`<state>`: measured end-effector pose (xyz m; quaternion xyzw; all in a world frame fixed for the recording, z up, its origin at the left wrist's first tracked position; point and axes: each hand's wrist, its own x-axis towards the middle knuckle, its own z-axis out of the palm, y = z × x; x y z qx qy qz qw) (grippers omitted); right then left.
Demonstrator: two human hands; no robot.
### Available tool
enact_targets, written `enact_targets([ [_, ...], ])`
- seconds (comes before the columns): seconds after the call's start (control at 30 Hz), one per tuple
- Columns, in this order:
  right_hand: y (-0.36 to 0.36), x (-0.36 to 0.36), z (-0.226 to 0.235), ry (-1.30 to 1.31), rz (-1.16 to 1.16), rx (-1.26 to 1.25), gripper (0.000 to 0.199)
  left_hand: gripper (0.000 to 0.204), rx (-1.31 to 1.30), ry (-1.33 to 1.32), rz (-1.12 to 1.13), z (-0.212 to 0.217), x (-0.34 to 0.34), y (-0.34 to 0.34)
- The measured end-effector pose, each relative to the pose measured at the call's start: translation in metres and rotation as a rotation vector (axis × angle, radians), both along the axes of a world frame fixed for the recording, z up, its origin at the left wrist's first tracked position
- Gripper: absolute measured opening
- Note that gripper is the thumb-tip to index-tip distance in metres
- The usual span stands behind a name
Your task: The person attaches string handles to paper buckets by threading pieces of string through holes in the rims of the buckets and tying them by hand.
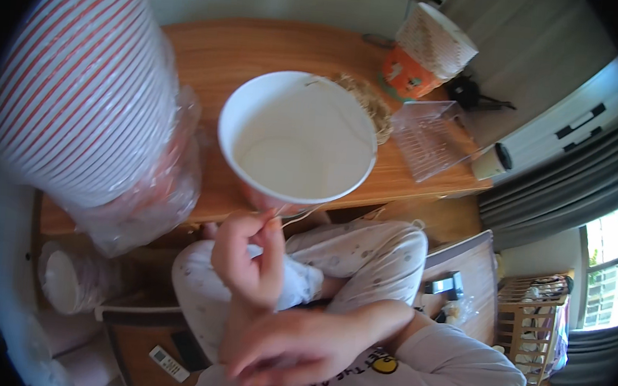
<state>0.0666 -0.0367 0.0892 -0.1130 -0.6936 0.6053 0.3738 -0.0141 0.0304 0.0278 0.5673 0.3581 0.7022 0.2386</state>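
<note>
My left hand (pixel 250 255) is raised in front of my knees, its thumb and forefinger pinched on a thin pale string (pixel 298 215) right under a white paper cup (pixel 298 141). The cup tilts its empty inside toward me, and the string also crosses its rim. I cannot tell whether the fingertips touch the cup's lower wall as well. My right hand (pixel 289 347) is lower and blurred, with its fingers spread toward the lower left and nothing in it. It crosses in front of my left wrist.
A tall stack of red-striped paper cups (pixel 93 82) in a clear plastic sleeve fills the upper left. On the wooden table (pixel 211 47) lie a tan twine coil (pixel 368 105), a clear plastic box (pixel 429 137) and another cup stack (pixel 433 43). A remote control (pixel 168 363) lies below.
</note>
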Motion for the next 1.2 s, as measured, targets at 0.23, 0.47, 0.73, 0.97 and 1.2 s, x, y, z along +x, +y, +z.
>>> enact_targets([
  [0.23,0.0,0.058,-0.003,0.041,-0.169,-0.446,0.014,0.01,0.019,0.105,0.044,0.007,-0.002,-0.001],
  [0.47,0.006,0.069,0.001,-0.022,-0.546,-0.023,0.012,0.008,-0.058,0.007,-0.086,0.008,-0.002,-0.01],
  [0.73,0.022,0.056,-0.005,-0.103,-1.003,0.332,0.032,0.005,-0.198,-0.344,-0.465,0.015,-0.006,-0.021],
  [0.97,0.033,0.06,0.002,-0.257,-0.961,0.435,0.028,0.005,-0.264,-0.305,-0.552,0.016,-0.012,-0.021],
  [1.2,0.038,0.06,-0.001,-0.36,-0.952,0.518,0.023,0.006,-0.258,-0.295,-0.558,0.015,-0.014,-0.02],
])
